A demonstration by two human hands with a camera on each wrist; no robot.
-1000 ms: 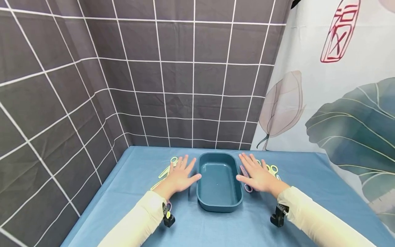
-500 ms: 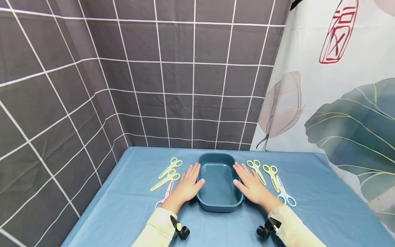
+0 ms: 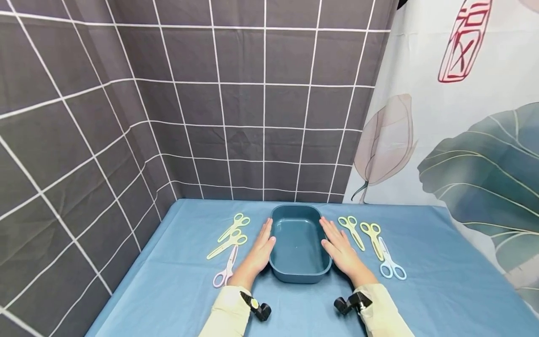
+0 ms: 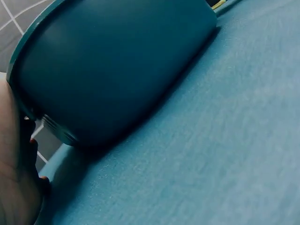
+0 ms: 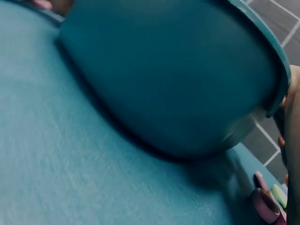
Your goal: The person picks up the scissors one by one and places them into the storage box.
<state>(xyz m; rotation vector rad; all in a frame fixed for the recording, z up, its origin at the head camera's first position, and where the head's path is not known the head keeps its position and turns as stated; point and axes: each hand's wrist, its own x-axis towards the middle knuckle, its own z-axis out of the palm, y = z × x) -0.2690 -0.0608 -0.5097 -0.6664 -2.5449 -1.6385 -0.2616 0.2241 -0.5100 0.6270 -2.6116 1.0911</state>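
A dark teal rectangular bin stands on the blue cloth, with nothing inside it. My left hand lies along its left side, fingers straight and pointing away, fingertips right at the rim. On the opposite side my right hand is held the same way, flat beside the wall. Both wrist views show the bin's outer wall close up, a hand at its edge. Left of my left hand lie two yellow-green scissors and a pink pair. In the right wrist view, pink scissors lie near my right hand.
To the right lie yellow-green scissors, yellow scissors and light blue scissors. A blue cloth covers the table. Dark grid-patterned fabric hangs behind and at left, a leaf-printed curtain at right.
Both hands have moved inward from above the scissors to the bin's two sides and turned more edge-on. The scissors they covered on the left and far right are uncovered.
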